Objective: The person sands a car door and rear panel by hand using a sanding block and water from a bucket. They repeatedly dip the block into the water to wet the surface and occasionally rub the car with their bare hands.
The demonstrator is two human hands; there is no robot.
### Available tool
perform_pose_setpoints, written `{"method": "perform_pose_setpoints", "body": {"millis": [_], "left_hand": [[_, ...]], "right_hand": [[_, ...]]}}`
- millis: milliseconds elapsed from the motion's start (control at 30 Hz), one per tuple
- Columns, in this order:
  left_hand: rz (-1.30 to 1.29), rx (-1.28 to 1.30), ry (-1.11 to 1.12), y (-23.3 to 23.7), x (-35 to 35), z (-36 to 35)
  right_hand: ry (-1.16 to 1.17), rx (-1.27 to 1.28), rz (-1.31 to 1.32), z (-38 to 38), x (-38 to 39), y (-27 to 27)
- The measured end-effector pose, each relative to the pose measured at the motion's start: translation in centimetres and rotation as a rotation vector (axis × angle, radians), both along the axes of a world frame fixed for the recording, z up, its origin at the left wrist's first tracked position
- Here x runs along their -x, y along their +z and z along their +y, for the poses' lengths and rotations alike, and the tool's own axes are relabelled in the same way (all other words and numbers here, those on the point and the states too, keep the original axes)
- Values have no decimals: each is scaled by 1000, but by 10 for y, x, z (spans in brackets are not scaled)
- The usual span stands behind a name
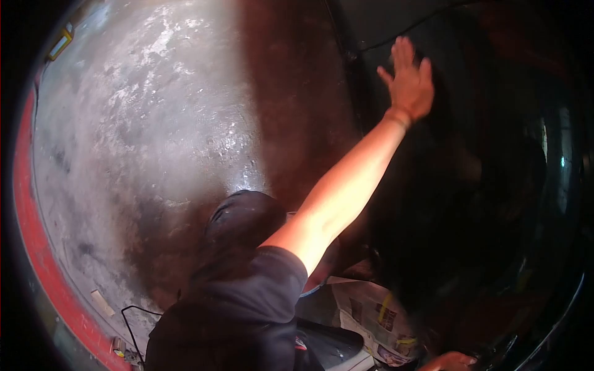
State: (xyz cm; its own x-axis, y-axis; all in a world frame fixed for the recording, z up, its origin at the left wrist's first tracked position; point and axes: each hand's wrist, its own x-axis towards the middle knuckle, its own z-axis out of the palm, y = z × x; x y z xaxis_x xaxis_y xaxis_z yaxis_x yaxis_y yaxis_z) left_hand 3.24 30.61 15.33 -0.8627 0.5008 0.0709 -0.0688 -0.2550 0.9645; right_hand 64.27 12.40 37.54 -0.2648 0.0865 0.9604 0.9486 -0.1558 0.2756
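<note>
Left hand (412, 91) spread at a dark panel (489, 238)
Newspaper (370, 309) lies below; the left hand, fingers parted, is on or just over the panel; the right hand (455, 361), cut off, shows no clear grip. Progress cannot be told.

Dark panel (495, 204) smooth, glossy; floor (154, 117) rough, patchily shiny; newspaper (366, 309) matt; sleeve (260, 287) matt cloth.
</note>
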Motion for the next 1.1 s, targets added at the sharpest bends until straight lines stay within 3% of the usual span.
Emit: {"method": "perform_pose_setpoints", "body": {"millis": [100, 167, 267, 367, 400, 433, 467, 500, 533, 567, 633, 700, 733, 767, 833, 933, 1033, 1100], "left_hand": [[-19, 46, -87, -39, -82, -31], [38, 23, -153, -35, -144, -66], [109, 43, -245, -39, -173, -85], [38, 97, -238, -41, -133, -69], [4, 115, -224, -41, -112, -58], [-32, 132, -210, -41, -96, -50], [-31, 145, -210, -41, -89, -47], [-16, 150, -219, -44, -92, -48], [-7, 155, -226, -47, -102, -50], [-8, 162, -235, -53, -116, -55], [7, 186, -229, -51, -118, -62], [41, 216, -144, -65, -89, -43], [86, 246, -78, -82, -56, -20], [55, 232, -88, -89, -27, -10], [-16, 205, -110, -86, 17, -12], [129, 235, -21, -109, -22, -19], [111, 223, -54, -101, -72, -45], [87, 209, 8, -104, -32, -24]], "right_hand": [[-41, 29, 48, 3, -20, 0], [33, -35, 69, 7, -21, 1], [20, -58, 17, 8, -49, 14], [31, 250, -158, -56, 89, -28], [419, 371, 137, -62, 145, -71], [679, 652, 323, -72, 180, -114], [854, 928, 339, -74, 221, -154], [729, 1239, 599, -81, 277, -186], [634, 1456, 645, -69, 305, -227], [796, 1376, 348, -39, 309, -288], [646, 1751, 294, 9, 313, -379], [778, 1857, -55, 54, 267, -484], [706, 2077, 95, 41, 294, -459], [592, 2009, 141, 35, 294, -485], [628, 1939, 249, 31, 294, -489], [747, 1919, 39, 35, 290, -479], [739, 1933, 61, 37, 283, -483], [731, 1932, 69, 39, 280, -481]]}}
